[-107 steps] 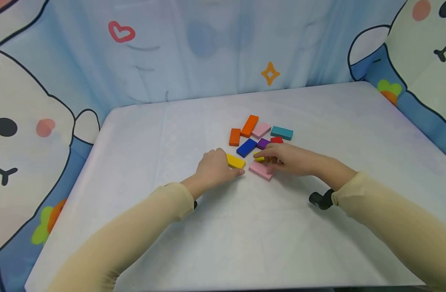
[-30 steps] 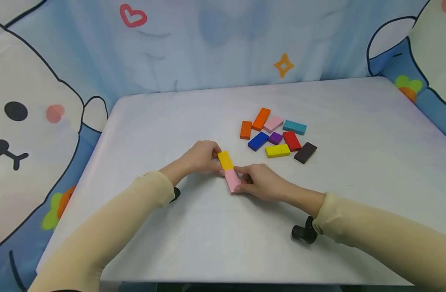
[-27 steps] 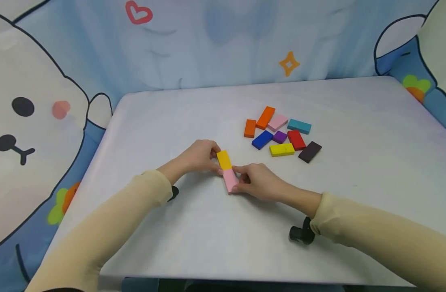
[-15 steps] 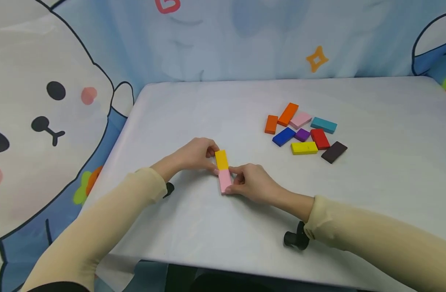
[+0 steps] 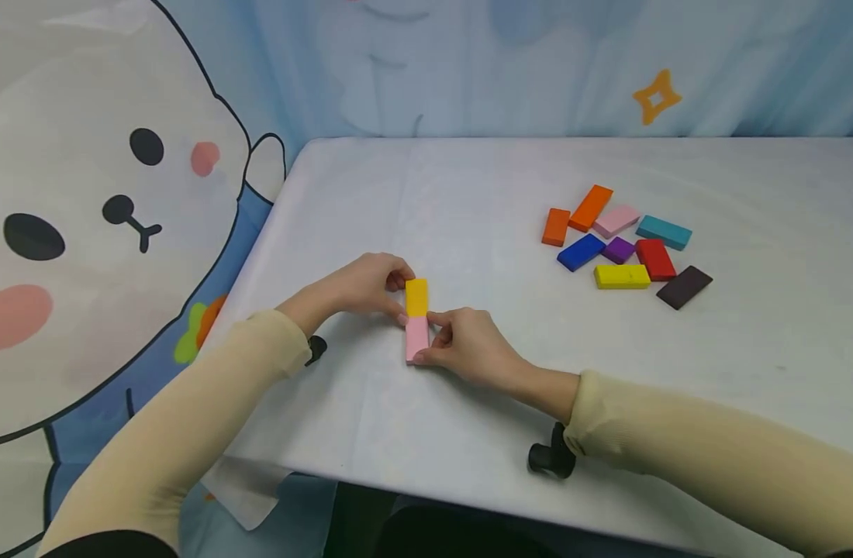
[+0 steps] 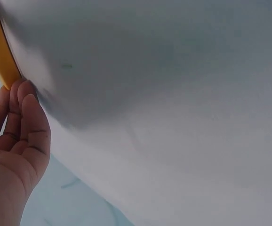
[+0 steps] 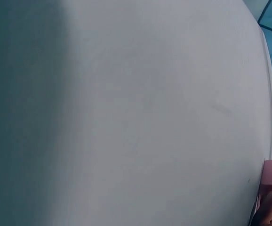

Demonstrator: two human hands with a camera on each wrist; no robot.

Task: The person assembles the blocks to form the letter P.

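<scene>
Two flat blocks lie end to end on the white-covered table in the head view: a golden-yellow block [image 5: 416, 297] on the far side and a pink block [image 5: 417, 339] on the near side. My left hand [image 5: 362, 286] pinches the yellow one, with a finger at its far end and the thumb by the seam. From the right, my right hand [image 5: 474, 345] holds the pink block, thumb at its near end and index finger near the seam. The left wrist view shows the fingertips [image 6: 24, 89] against the yellow block's end. Only part of the pink block shows in the right wrist view.
Loose blocks lie to the right: orange [image 5: 590, 208], short orange [image 5: 555, 227], pink [image 5: 616, 222], teal [image 5: 664, 232], blue [image 5: 581, 253], purple [image 5: 618, 250], red [image 5: 655, 260], lemon yellow [image 5: 622, 277] and dark brown [image 5: 685, 287]. The table's front edge [image 5: 398, 491] runs below the hands.
Both hands have drawn the golden-yellow and pink blocks away from the group and joined them end to end. Lately the grips look the same, while the head view has swung left.
</scene>
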